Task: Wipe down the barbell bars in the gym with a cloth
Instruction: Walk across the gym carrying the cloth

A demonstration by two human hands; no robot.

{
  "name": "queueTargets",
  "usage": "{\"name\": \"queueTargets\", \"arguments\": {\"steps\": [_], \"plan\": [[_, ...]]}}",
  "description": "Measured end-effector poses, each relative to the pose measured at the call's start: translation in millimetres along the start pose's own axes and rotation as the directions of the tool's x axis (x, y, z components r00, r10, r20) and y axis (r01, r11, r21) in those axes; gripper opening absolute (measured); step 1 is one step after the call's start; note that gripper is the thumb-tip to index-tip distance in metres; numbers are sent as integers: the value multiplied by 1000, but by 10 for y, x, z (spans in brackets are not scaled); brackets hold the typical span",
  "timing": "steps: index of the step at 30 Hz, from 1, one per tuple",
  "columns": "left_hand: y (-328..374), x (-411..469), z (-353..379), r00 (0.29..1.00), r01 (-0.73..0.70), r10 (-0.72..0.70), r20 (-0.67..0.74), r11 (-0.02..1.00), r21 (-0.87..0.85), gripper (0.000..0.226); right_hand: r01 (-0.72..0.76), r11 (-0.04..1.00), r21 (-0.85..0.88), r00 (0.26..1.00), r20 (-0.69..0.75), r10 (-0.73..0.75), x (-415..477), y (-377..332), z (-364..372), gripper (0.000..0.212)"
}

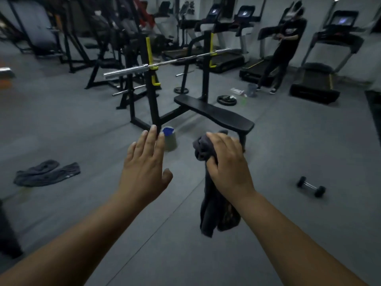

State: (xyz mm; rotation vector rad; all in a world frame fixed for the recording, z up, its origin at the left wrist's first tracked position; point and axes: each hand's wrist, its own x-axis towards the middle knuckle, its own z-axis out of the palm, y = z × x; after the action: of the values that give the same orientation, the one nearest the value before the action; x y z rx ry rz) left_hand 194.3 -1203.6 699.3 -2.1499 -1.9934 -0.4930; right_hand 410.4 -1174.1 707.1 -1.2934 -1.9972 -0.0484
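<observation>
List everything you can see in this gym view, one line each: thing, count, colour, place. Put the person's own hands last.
bench: 1, black with yellow hooks, centre.
barbell: 1, silver, on those hooks.
container: 1, grey with blue inside, floor before bench.
floor cloth: 1, dark grey, floor left.
dumbbell: 1, black ends, floor right.
weight plates: 2, black, floor behind bench.
treadmills: several, black, far right.
bystander: 1, dark clothes, by treadmills.
held cloth: 1, dark grey, gripped, lower centre.
left hand: 1, open.
right hand: 1, grips held cloth.
</observation>
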Motion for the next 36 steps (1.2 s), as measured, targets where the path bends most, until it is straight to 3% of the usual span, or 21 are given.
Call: {"name": "queueTargets", "arguments": {"steps": [8,17,23,28,36], "plan": [[-900,2212,998,988,156,-155,-21,986,64,99,102,991,82,994,40,-105,2304,881,1574,58],[-1809,4687,2122,982,181,-183,44,982,52,96,48,984,173,983,166,-78,4551,1805,3190,57],[-2296,6014,2933,966,236,-248,75,961,141,96,65,972,226,951,282,-129,5854,2546,4393,62],[-2601,7076,3772,907,370,-399,135,907,201,95,72,945,319,907,374,-196,6904,3303,5589,59],[-3017,8447,4857,800,511,-550,241,834,209,95,-25,911,411,782,576,-239,8165,4101,7260,37]]}}
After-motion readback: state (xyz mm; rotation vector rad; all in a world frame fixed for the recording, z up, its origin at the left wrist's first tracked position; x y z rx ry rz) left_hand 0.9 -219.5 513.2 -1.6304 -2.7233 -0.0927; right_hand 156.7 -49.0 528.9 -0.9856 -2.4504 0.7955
